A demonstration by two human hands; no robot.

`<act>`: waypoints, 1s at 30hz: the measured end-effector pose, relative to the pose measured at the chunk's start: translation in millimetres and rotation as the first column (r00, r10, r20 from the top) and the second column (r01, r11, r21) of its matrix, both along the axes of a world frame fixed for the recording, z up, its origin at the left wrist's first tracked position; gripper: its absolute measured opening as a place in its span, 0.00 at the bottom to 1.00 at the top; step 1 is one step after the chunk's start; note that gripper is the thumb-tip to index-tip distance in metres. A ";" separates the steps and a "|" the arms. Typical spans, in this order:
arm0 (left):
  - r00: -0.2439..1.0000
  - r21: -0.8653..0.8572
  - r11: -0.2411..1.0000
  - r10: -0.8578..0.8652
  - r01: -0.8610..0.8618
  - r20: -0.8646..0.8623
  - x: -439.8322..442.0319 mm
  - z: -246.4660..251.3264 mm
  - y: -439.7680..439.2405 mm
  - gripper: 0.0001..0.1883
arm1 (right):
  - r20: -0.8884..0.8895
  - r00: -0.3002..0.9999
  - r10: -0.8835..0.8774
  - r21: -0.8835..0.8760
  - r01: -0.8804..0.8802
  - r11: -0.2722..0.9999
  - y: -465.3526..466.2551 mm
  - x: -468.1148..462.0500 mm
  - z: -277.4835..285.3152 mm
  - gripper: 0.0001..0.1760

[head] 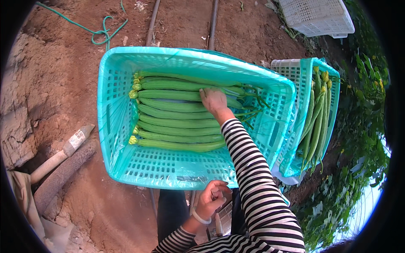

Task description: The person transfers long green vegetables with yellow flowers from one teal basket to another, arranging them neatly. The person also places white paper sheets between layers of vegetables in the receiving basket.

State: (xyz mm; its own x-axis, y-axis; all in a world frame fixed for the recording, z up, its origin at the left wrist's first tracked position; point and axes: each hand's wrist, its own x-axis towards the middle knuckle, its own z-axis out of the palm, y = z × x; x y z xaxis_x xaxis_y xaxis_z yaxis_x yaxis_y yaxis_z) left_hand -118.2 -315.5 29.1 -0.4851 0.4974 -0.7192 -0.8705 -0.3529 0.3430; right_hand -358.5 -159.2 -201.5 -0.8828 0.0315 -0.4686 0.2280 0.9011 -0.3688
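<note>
A large crate (106, 126) lined with thin teal plastic lies before me. Inside it, several long ridged green gourds, apparently luffas (177, 114), lie side by side in a row. Their yellow blossom ends (133, 94) point left and their thin stems (261, 101) point right. My right hand (215, 100) rests palm down on the upper gourds, right of their middle; its fingertips are partly hidden, so its grip is unclear. My left hand (210, 197), with a pale bangle (201, 216) on the wrist, hovers at the crate's near rim, fingers loosely bent and holding nothing.
A second plastic-lined crate (335, 95) with more gourds (319, 117) stands close on the right. At upper right is a white crate (316, 15). Leafy plants (345, 189) line the right side. Pipes (213, 25), a green rope (106, 31) and a wooden pole (47, 166) lie on the soil.
</note>
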 end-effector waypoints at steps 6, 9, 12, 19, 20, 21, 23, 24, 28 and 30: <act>0.975 0.049 0.974 -0.218 0.220 -0.041 22.5 -1.1 23.6 0.27 | -0.233 0.973 0.005 -0.302 -0.077 0.950 11.7 21.1 90.4 0.15; 0.950 0.094 0.950 -0.284 0.297 -0.130 35.2 -6.0 47.3 0.38 | -0.447 0.878 -0.173 -0.601 -0.151 0.785 63.3 95.9 181.8 0.10; 0.876 0.132 0.871 -0.449 0.473 -0.176 51.4 -8.1 73.3 0.47 | -0.074 0.937 -0.341 -0.840 0.126 0.529 132.7 219.5 253.6 0.08; 0.803 -0.076 0.800 -0.596 0.595 0.009 95.8 -24.9 134.5 0.38 | -0.136 -0.091 -0.986 -0.094 0.992 -0.079 307.3 518.6 226.9 0.30; 0.818 -0.131 0.809 -0.574 0.573 0.027 101.0 -27.3 140.3 0.33 | -0.161 -0.020 -0.987 -0.095 0.995 -0.005 326.3 541.5 204.4 0.38; 0.806 -0.151 0.795 -0.591 0.588 0.028 105.5 -30.4 146.5 0.30 | -0.148 -0.053 -0.988 -0.060 0.997 -0.044 340.6 556.4 179.7 0.45; 0.780 -0.207 0.759 -0.624 0.617 0.034 116.4 -32.6 155.4 0.23 | 0.145 -0.046 -0.988 -0.177 0.982 -0.071 365.3 569.5 140.6 0.38; 0.805 -0.149 0.791 -0.589 0.593 0.075 119.4 -35.3 159.4 0.17 | 0.171 -0.069 -0.983 -0.235 0.966 -0.109 363.6 573.4 133.4 0.30; 0.836 -0.200 0.823 -0.547 0.532 -0.028 137.0 -34.6 174.4 0.20 | 0.276 -0.103 -0.956 -0.445 0.868 -0.222 298.2 564.7 178.6 0.13; 0.726 -0.264 0.721 -0.681 0.641 -0.098 139.3 -31.2 174.8 0.21 | 0.158 0.118 -0.980 -0.460 0.887 0.032 248.2 542.9 229.9 0.11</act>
